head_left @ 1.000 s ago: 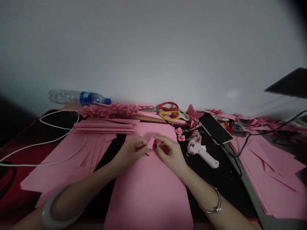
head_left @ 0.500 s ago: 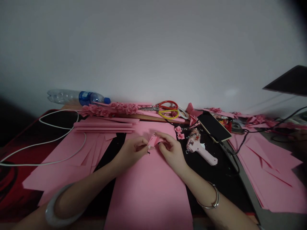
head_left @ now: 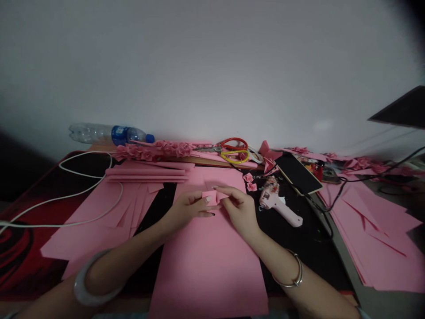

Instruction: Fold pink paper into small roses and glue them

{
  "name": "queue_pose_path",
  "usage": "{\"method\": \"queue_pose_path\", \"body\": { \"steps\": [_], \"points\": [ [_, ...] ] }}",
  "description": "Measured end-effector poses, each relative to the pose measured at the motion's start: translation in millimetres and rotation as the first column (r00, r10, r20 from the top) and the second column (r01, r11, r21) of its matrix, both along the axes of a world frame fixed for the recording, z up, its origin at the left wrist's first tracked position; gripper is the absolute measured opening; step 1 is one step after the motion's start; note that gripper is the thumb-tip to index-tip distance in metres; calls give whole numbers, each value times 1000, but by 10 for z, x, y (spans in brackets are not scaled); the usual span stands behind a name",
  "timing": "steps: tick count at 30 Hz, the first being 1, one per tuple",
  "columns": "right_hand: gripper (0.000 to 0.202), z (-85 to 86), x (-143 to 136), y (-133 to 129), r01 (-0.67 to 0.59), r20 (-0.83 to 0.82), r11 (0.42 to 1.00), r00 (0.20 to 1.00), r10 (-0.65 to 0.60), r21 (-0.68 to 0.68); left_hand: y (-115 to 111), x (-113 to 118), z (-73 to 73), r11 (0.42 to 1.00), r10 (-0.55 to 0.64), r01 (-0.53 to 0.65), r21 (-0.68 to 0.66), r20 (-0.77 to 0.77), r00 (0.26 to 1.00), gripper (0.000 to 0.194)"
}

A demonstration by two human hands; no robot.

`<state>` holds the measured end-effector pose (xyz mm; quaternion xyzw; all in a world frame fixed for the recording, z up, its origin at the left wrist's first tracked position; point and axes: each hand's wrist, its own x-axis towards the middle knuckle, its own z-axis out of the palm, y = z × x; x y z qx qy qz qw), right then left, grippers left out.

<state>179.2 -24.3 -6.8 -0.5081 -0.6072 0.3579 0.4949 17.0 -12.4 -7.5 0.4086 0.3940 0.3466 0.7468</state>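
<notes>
A small folded piece of pink paper (head_left: 210, 195) is pinched between both hands, just above a long pink sheet (head_left: 212, 261). My left hand (head_left: 189, 207) grips its left side, thumb on top. On the right side, my right hand (head_left: 241, 208) holds it between thumb and fingers, the fingertips partly hidden by the paper. Two small pink paper flowers (head_left: 251, 187) lie just beyond my right hand. To the right rests a pink hot glue gun (head_left: 280, 206) on the black mat.
Pink paper stacks lie left (head_left: 96, 208) and right (head_left: 381, 239). Rolled pink paper (head_left: 146, 177), scissors (head_left: 234, 156), a row of paper flowers (head_left: 152, 150) and a plastic bottle (head_left: 109, 134) sit toward the wall. A dark phone (head_left: 299, 173) and cables are at right; a white cable (head_left: 66, 195) loops left.
The folded paper has turned so a flat face shows, and my left thumb now lies across it. My left hand's fingers have shifted beneath it. The whole view has moved slightly.
</notes>
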Motion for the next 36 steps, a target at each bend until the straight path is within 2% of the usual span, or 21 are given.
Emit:
{"method": "queue_pose_path", "body": {
  "steps": [4,10,13,16,20,25,30,36],
  "points": [
    [33,27,-11,6,16,-46,999,999,-18,-44,5,-1,-32,1000,3,-3,5,19,1000,25],
    [29,24,-28,6,3,-57,999,998,-5,-35,-16,29,32,1000,24,-23,15,-33,999,32],
    [24,27,-28,0,-3,26,1000,1000,2,11,-27,33,46,999,54,-54,6,-40,998,32],
    [22,20,-6,9,-47,163,992,986,28,116,-20,19,37,996,88,-89,-25,-27,996,31],
    [30,6,47,37,-183,355,951,931,86,249,9,-8,30,990,128,-128,-60,2,992,29],
    [41,25,101,56,-354,542,888,827,150,294,26,-17,45,984,164,-163,-75,3,986,28],
    [44,53,113,50,-411,618,863,770,156,293,21,-20,84,986,149,-152,-62,-57,987,35],
    [48,65,115,44,-419,599,859,781,177,293,24,-40,105,992,115,-119,-43,-80,990,41]
  ]
}}
